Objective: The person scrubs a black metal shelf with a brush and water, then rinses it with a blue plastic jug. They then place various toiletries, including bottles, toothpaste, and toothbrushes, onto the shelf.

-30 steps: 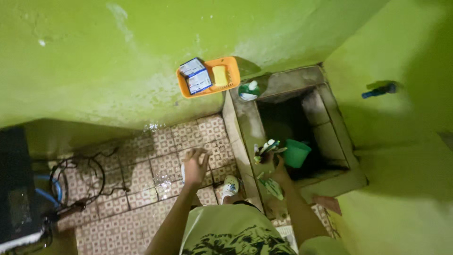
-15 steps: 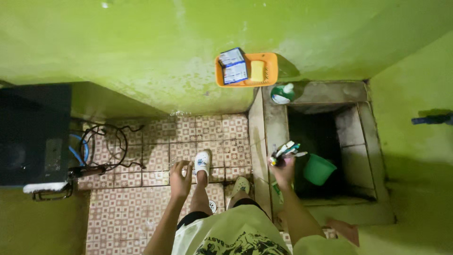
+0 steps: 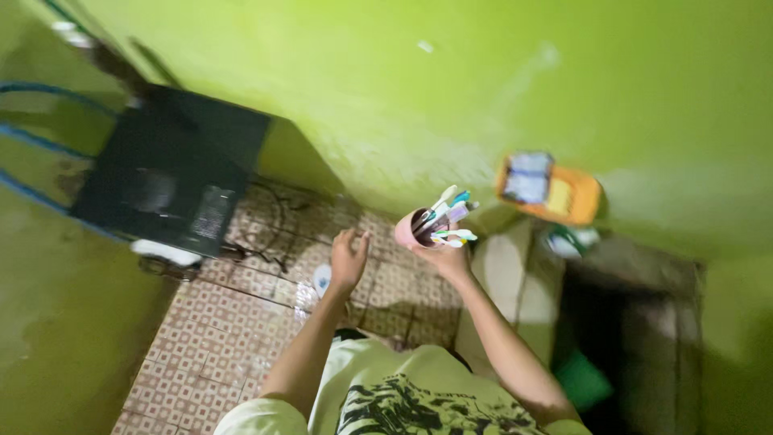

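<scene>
My right hand (image 3: 448, 259) grips a pink cup (image 3: 409, 230) from below. Several toothbrushes (image 3: 447, 219) stick out of the cup, pointing right. The cup hangs in the air above the tiled floor (image 3: 233, 338), close to the green wall. My left hand (image 3: 349, 259) is open and holds nothing, fingers spread, just left of the cup and apart from it. A white sandal (image 3: 322, 279) shows below the left hand.
An orange basket (image 3: 555, 193) with a blue-white box and a yellow bar hangs on the wall at right. A green-white bottle (image 3: 570, 239) stands on the concrete rim of a dark water basin (image 3: 636, 338). A green dipper (image 3: 581, 380) sits inside it. A black box (image 3: 173, 173) stands at left.
The view has swung left and blurred. My right hand has lifted the cup of toothbrushes away from the basin rim toward the wall. My left hand has risen beside it.
</scene>
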